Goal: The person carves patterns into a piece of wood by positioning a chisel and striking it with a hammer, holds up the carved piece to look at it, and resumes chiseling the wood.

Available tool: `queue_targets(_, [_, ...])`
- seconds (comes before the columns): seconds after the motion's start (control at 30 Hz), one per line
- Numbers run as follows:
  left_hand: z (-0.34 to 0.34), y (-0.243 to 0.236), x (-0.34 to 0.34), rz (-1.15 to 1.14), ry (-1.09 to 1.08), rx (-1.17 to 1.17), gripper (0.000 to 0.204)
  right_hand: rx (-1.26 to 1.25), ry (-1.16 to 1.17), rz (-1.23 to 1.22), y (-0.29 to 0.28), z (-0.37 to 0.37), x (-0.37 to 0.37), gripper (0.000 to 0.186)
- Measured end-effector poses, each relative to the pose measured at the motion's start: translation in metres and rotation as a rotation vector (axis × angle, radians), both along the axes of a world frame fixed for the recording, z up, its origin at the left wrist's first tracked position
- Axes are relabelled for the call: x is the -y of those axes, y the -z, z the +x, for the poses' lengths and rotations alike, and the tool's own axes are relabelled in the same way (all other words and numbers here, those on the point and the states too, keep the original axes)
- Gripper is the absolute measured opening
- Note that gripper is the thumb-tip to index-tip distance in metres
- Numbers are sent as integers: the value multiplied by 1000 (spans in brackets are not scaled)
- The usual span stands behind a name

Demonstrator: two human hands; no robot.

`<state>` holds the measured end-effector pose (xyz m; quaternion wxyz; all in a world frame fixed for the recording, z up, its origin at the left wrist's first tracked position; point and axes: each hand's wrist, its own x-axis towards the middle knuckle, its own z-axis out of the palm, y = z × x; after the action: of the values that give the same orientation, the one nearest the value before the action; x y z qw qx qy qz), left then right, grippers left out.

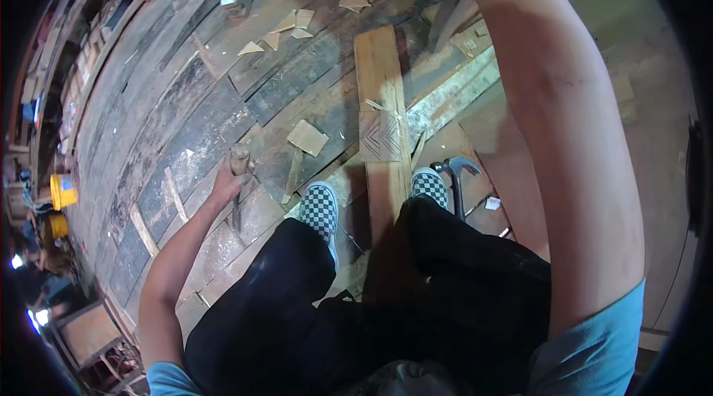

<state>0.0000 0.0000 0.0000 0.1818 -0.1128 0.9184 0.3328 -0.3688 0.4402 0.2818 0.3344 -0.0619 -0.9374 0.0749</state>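
Left hand (pixel 229 188) is wrapped round our chisel-like tool (pixel 239 166); probably stiff, fairly light, so we'd grip its thick handle (pixel 240 156).

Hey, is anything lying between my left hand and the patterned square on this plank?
Yes: a squarish wood scrap and a thin wood strip lie on the floor between your left hand and the patterned square on the plank. Both look low, so they'd probably not block the hand.
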Motion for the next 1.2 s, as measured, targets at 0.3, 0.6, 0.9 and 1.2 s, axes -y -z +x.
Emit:
queue_targets(0.3, [-24, -101, -101, 345, 76, -71, 45, -97, -1113, 68, 101, 188, 21, 33])
queue_targets(0.6, [-47, -169, -129, 824, -244, -322, 31, 397, -10, -665, 288, 433, -94, 31])
queue_targets(0.9, [-78, -176, -194, 1036, 148, -471, 41, 758, 165, -558, 305, 494, -94, 35])
queue_targets(1.2, [-105, -151, -235, 1091, 259, -406, 42, 722, 88, -656, 292, 492, -99, 29])
